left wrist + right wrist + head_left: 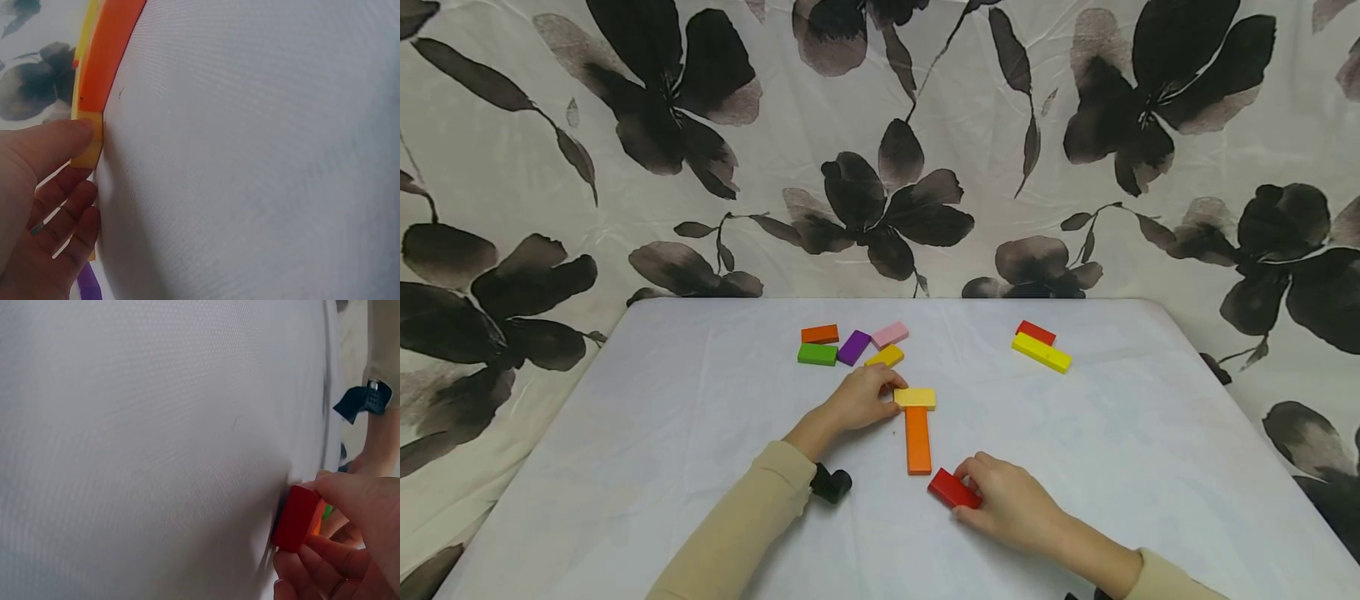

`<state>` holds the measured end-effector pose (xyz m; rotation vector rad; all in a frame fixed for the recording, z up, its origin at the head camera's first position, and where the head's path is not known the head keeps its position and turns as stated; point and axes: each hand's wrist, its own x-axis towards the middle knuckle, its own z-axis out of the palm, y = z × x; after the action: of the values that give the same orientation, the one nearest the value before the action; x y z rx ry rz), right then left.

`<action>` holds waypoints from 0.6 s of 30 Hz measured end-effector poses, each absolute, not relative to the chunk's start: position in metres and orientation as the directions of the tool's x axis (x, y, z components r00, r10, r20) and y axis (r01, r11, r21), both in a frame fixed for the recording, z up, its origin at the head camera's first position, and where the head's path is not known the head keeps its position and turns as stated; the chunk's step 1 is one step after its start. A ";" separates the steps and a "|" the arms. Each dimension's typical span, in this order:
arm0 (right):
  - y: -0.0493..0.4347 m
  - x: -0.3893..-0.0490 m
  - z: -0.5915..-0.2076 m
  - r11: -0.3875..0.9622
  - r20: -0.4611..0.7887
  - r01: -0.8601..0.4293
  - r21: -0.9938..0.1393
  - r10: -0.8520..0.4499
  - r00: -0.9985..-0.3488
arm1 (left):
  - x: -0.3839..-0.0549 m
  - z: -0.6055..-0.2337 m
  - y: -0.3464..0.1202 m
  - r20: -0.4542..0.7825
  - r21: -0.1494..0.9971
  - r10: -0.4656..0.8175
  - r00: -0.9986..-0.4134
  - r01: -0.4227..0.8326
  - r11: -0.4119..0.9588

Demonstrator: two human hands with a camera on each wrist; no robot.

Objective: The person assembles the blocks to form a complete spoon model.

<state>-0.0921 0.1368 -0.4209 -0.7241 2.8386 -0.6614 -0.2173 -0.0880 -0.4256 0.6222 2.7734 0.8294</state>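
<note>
In the head view, a light yellow block [922,399] lies crosswise at the far end of an upright-running orange block [918,442], forming a T on the table. My left hand [861,400] pinches the left end of the light yellow block; the left wrist view shows the thumb on its face [95,150]. Nearer and to the right, my right hand [1018,504] grips a red block [951,487] between thumb and fingers. That block sits tilted, just off the near end of the orange one. In the right wrist view the red block [294,522] appears close to the tabletop.
Beyond the left hand lie an orange block [819,334], a green block [817,355], a purple block [853,347], a pink block [890,334] and a yellow block [885,356]. Far right, a long yellow block [1041,353] touches a red one [1036,332]. White cloth covers the table [700,400].
</note>
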 end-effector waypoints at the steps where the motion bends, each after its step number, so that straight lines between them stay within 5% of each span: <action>1: 0.136 -0.092 -0.421 0.789 -0.029 -0.419 -0.449 -0.482 -0.876 | -0.217 -0.426 -0.088 -0.054 0.558 0.440 -0.896 0.338 0.758; 18: 0.132 -0.088 -0.426 0.754 0.003 -0.436 -0.491 -0.499 -0.867 | -0.218 -0.426 -0.089 -0.047 0.556 0.445 -0.894 0.347 0.755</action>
<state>-0.0884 0.1320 -0.4262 -0.7552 2.8213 -0.7422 -0.2177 -0.0885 -0.4264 0.6316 2.7761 0.8273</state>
